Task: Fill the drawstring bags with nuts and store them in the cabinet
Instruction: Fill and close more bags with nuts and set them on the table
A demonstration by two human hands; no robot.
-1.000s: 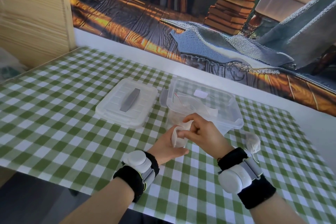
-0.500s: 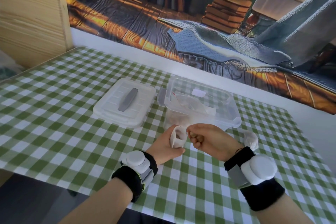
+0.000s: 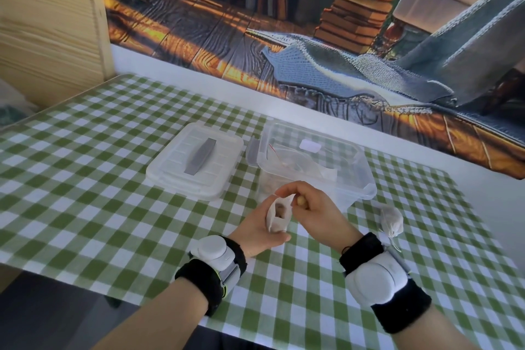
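Black bands [image 3: 210, 278] with white pods wrap both wrists at the near edge of the green-checked counter [image 3: 85, 193]. Just beyond them the left hand [image 3: 255, 233] has its grip curled round a small white drawstring bag [image 3: 279, 217], held upright above the cloth with its mouth open; brown nuts show inside. The right hand [image 3: 315, 207] is at the bag's mouth, its grip closed on what looks like a tan nut [image 3: 301, 202], with the forefinger tip at the rim.

To the right, a filled bag [image 3: 392, 220] lies on the counter with its neck drawn in, so one bag seems done. Behind the hands stands a clear tub [image 3: 366, 179] holding nuts and what look like more flat cloth bags. Its lid [image 3: 170, 176] lies beside it on the left. At the far left corner stands the pale wooden cabinet [image 3: 51, 23].

I judge the task to be in its early part. The second bag is only partly filled and not yet drawn shut, further bags seem to wait in the tub, and nothing visible has gone to the cabinet.
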